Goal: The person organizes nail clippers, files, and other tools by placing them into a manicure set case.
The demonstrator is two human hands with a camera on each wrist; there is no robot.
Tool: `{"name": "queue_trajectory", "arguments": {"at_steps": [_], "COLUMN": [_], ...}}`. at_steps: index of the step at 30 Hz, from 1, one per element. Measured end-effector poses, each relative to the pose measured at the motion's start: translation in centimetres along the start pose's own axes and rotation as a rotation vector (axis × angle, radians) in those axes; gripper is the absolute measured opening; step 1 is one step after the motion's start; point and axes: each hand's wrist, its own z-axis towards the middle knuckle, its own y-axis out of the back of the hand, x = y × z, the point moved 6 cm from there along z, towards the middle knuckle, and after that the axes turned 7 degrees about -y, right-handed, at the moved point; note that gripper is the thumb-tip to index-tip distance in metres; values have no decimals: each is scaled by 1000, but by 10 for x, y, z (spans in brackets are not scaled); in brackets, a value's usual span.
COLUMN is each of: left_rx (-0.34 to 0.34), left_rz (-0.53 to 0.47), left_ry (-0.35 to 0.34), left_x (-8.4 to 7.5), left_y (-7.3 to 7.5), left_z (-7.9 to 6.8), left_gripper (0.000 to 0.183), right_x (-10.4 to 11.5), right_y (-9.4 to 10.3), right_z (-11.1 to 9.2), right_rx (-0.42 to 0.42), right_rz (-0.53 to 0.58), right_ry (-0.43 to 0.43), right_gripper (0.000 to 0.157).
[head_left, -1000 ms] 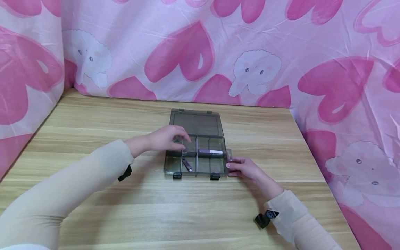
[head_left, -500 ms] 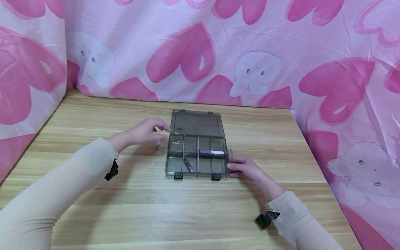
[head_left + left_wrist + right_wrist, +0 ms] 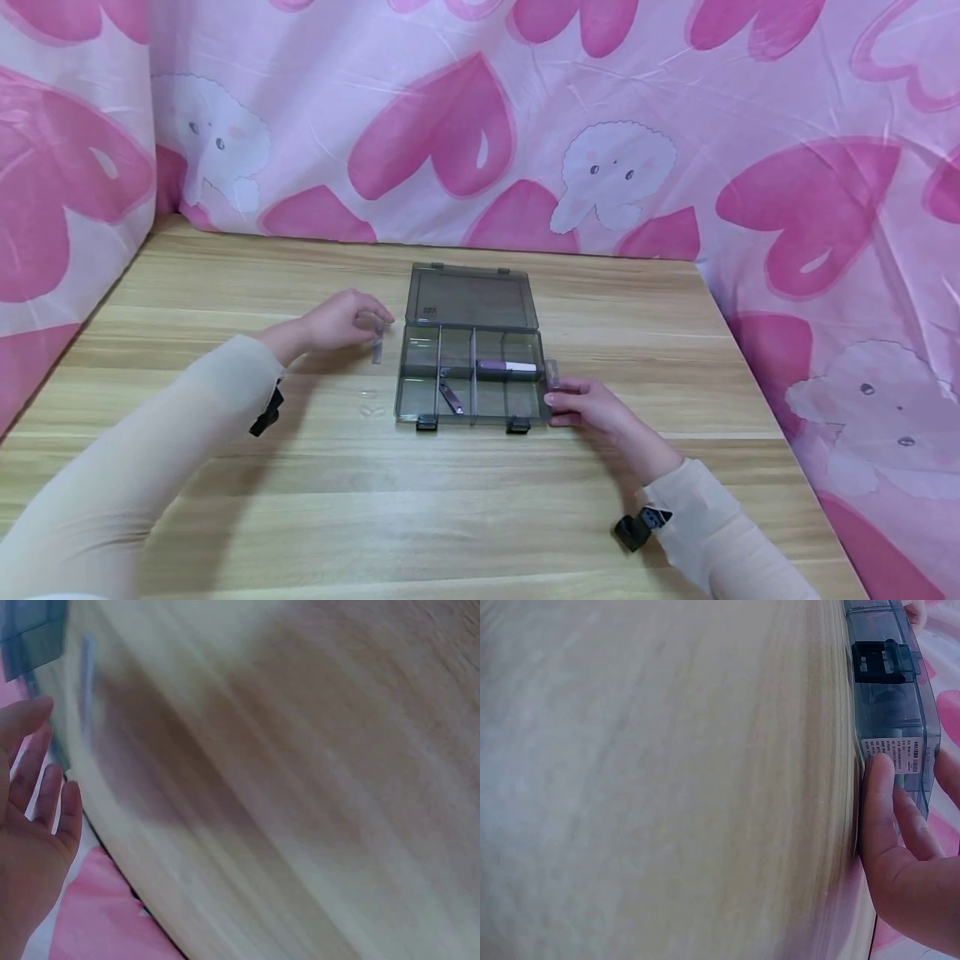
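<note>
A dark translucent compartment box [image 3: 471, 375] lies with its lid [image 3: 472, 297] folded back. A purple-and-white tube [image 3: 507, 367] and a nail clipper [image 3: 451, 397] are inside, in separate compartments. My right hand [image 3: 588, 406] holds the box's near right corner, its thumb [image 3: 880, 780] on the labelled front wall in the right wrist view. To the left of the box, my left hand [image 3: 341, 319] hovers with relaxed fingers beside a small clear, purplish strip [image 3: 377, 348]. In the left wrist view a gap shows between the thumb [image 3: 34, 716] and the strip [image 3: 88, 682].
Small clear pieces [image 3: 371, 410] lie on the wooden table [image 3: 390, 517] left of the box. Another small translucent strip [image 3: 552, 373] is against the box's right side. Two black latches [image 3: 427, 423] stick out from the front. Pink patterned cloth [image 3: 435, 125] hangs around the table.
My left hand has moved left from over the box's compartments to the strip on the table, uncovering the clear pieces. The right hand has stayed at the box corner.
</note>
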Motion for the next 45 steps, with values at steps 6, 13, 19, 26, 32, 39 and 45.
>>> {"name": "queue_trajectory", "arguments": {"at_steps": [6, 13, 19, 26, 32, 39, 45], "left_rx": [58, 41, 31, 34, 0, -31, -32], "left_rz": [102, 186, 175, 110, 227, 379, 323], "left_ry": [29, 37, 49, 33, -36, -83, -26], "left_x": [8, 11, 17, 23, 21, 16, 21], "left_y": [-8, -5, -2, -6, -7, -9, -8], "left_z": [-2, -3, -9, -17, -22, -26, -27], "left_gripper": [37, 29, 25, 12, 5, 6, 9], "right_x": [-1, -1, -2, -2, -1, 0, 0], "right_y": [-1, -1, 1, 2, 2, 1, 1], "right_z": [0, 0, 1, 0, 1, 0, 0], "right_rx": [3, 7, 30, 22, 20, 17, 21], "right_rz": [7, 5, 12, -12, -19, -11, -13], "right_ry": [-4, 1, 6, 0, -2, -4, -1], "right_gripper": [52, 53, 52, 50, 50, 49, 48]}}
